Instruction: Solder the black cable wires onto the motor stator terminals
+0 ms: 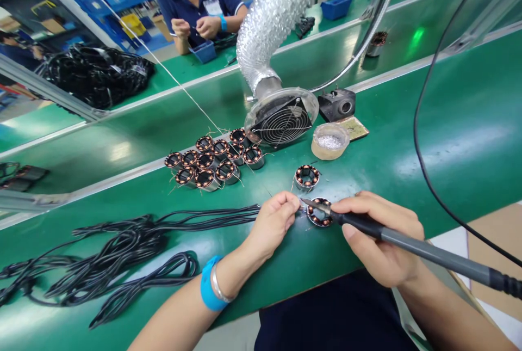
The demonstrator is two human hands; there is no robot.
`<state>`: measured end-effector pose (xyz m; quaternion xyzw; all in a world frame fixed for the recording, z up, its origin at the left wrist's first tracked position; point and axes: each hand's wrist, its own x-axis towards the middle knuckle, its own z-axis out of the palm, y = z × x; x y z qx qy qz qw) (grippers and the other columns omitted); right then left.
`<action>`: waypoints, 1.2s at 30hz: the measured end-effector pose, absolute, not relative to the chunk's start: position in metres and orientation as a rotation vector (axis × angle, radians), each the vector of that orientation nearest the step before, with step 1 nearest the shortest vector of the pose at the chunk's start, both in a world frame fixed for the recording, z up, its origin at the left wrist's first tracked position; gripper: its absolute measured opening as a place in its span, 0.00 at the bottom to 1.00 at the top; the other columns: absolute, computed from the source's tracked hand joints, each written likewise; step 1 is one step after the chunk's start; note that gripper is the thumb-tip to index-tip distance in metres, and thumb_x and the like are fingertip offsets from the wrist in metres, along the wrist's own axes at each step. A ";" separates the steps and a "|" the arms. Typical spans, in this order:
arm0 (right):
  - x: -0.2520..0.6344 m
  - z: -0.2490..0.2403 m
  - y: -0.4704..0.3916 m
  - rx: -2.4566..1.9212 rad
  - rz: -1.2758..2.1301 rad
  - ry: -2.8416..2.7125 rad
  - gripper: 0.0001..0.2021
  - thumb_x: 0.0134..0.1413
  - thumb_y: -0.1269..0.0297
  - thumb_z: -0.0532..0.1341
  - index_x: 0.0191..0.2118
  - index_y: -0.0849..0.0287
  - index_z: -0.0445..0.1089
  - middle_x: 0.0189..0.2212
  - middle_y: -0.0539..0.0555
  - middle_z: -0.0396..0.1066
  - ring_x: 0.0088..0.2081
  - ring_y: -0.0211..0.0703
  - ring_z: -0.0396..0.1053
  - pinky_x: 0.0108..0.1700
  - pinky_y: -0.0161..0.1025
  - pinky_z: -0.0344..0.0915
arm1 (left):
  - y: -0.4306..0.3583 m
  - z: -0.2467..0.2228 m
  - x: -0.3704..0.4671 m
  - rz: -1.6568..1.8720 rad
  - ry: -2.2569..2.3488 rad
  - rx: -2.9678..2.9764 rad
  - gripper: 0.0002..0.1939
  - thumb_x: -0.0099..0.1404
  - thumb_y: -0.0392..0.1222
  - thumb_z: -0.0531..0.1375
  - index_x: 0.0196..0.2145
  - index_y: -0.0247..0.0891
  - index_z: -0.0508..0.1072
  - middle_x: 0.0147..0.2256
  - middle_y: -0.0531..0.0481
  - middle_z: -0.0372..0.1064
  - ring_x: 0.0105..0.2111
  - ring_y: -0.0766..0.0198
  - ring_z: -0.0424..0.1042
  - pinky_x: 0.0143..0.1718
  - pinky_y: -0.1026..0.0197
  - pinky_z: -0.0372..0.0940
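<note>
My right hand (383, 236) grips a soldering iron (432, 256) whose tip points left, over the edge of a motor stator (319, 213) with copper windings. Pinched between the thumb and fingers of my left hand (275, 220) is something thin, apparently a wire end beside the iron's tip; the fingers mostly hide it. Black cables (212, 217) run from the left up to my left hand. A second stator (306, 177) stands just behind the first one. Whether the iron's tip touches the wire is too small to tell.
Several stators (206, 160) stand grouped at the back left. A fume extractor fan (281, 121) hangs from a foil duct (265, 24). Near it are a round dish (329, 141) and a soldering iron holder (337, 105). Coiled cables (118, 256) lie left. Across the bench sits a co-worker (204, 8).
</note>
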<state>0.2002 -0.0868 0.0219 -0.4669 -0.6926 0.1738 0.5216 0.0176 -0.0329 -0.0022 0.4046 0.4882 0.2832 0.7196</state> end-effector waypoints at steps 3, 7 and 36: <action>0.197 0.024 -0.088 -1.075 0.373 -1.715 0.11 0.53 0.75 0.58 0.41 0.58 0.71 0.27 0.51 0.72 0.24 0.38 0.64 0.26 0.37 0.63 | -0.033 -0.002 0.018 0.630 1.062 0.890 0.19 0.57 0.56 0.63 0.27 0.38 0.64 0.14 0.65 0.48 0.14 0.76 0.40 0.17 0.68 0.38; 0.193 0.022 -0.090 -1.038 0.310 -1.746 0.14 0.51 0.75 0.58 0.43 0.57 0.71 0.26 0.52 0.70 0.23 0.39 0.61 0.26 0.39 0.60 | -0.033 -0.002 0.018 0.630 1.054 0.887 0.19 0.57 0.56 0.64 0.27 0.38 0.64 0.13 0.65 0.48 0.14 0.76 0.40 0.17 0.68 0.38; 0.199 0.027 -0.093 -1.012 0.329 -1.677 0.12 0.52 0.75 0.58 0.41 0.60 0.73 0.24 0.51 0.69 0.22 0.37 0.62 0.23 0.37 0.61 | -0.038 -0.003 0.017 0.634 1.012 0.928 0.17 0.60 0.54 0.62 0.28 0.38 0.63 0.15 0.64 0.47 0.15 0.75 0.41 0.18 0.67 0.39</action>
